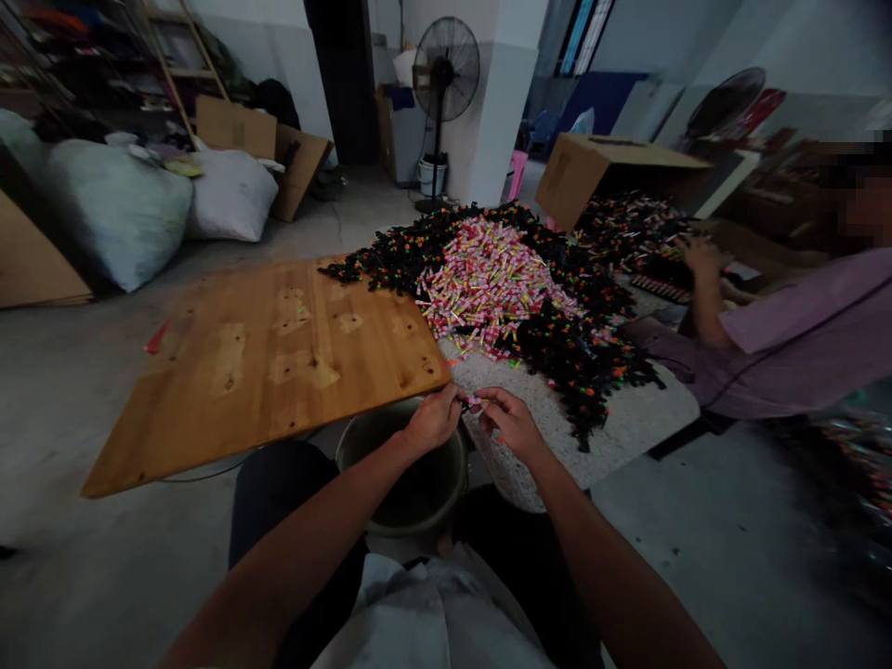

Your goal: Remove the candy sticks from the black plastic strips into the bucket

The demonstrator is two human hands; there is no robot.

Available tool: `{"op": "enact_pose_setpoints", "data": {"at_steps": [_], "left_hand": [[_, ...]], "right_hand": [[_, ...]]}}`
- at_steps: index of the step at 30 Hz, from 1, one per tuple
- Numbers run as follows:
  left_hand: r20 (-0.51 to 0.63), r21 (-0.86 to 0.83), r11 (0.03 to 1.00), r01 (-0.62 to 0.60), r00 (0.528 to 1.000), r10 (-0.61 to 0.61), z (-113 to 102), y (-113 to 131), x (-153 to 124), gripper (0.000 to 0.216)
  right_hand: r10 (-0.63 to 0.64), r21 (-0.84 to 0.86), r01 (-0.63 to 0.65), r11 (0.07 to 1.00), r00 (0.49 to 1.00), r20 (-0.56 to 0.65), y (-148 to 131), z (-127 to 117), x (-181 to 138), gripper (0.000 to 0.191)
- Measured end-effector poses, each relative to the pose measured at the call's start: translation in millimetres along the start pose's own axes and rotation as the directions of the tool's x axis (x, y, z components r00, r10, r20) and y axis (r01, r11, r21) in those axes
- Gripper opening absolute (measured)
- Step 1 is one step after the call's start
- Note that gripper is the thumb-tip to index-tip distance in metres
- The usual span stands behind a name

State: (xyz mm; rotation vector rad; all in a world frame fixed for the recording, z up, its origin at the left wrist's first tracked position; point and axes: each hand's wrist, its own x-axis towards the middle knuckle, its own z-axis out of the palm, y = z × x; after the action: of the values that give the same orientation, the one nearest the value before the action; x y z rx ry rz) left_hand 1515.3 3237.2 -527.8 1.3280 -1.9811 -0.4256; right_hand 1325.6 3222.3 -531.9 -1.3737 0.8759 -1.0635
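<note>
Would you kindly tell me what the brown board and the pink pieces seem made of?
Brown board: varnished wood, it seems, with knots and a soft sheen.
Pink pieces: probably glossy plastic, judging by bright glints, though too small to be sure.

workshop; heaped small parts; bulging sacks; cardboard box; standing fan

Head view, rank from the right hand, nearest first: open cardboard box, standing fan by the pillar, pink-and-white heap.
From the right hand:
1. Pink-and-white heap: on the speckled table, just ahead.
2. Open cardboard box: ahead and to the right, beyond the heap.
3. Standing fan: on the floor, farthest back, slightly left.
</note>
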Motion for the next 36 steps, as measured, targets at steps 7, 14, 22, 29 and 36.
{"op": "enact_pose_setpoints", "data": {"at_steps": [7,14,22,29,36], "left_hand": [[0.015,0.060,0.998,-0.002,1.000,0.001,-6.0,3.3,1.8,0.020],[0.031,0.170,0.985,-0.039,0.999,0.034,-8.5,-0.1,4.4,0.019],[0.108,0.188,0.977,-0.105,0.991,0.085,-10.1,-8.3,3.7,0.022],[0.152,0.177,0.976,-0.130,0.983,0.103,-13.2,-4.8,5.8,0.022],[0.188,0.197,0.972,-0.128,0.978,0.091,-11.5,-9.0,4.5,0.024]], "right_hand": [[-0.041,-0.005,0.040,0.999,0.995,-0.089,-1.7,4.1,-1.7,0.033],[-0.016,-0.027,0.015,1.000,1.000,-0.024,0.6,0.8,-2.2,0.033],[-0.005,-0.077,0.006,0.997,1.000,0.012,-1.4,-1.7,-3.5,0.033],[-0.029,-0.153,0.029,0.988,1.000,0.006,4.8,-4.5,-2.2,0.032],[-0.009,-0.219,0.035,0.975,0.993,0.116,1.5,-7.7,-7.6,0.028]]}}
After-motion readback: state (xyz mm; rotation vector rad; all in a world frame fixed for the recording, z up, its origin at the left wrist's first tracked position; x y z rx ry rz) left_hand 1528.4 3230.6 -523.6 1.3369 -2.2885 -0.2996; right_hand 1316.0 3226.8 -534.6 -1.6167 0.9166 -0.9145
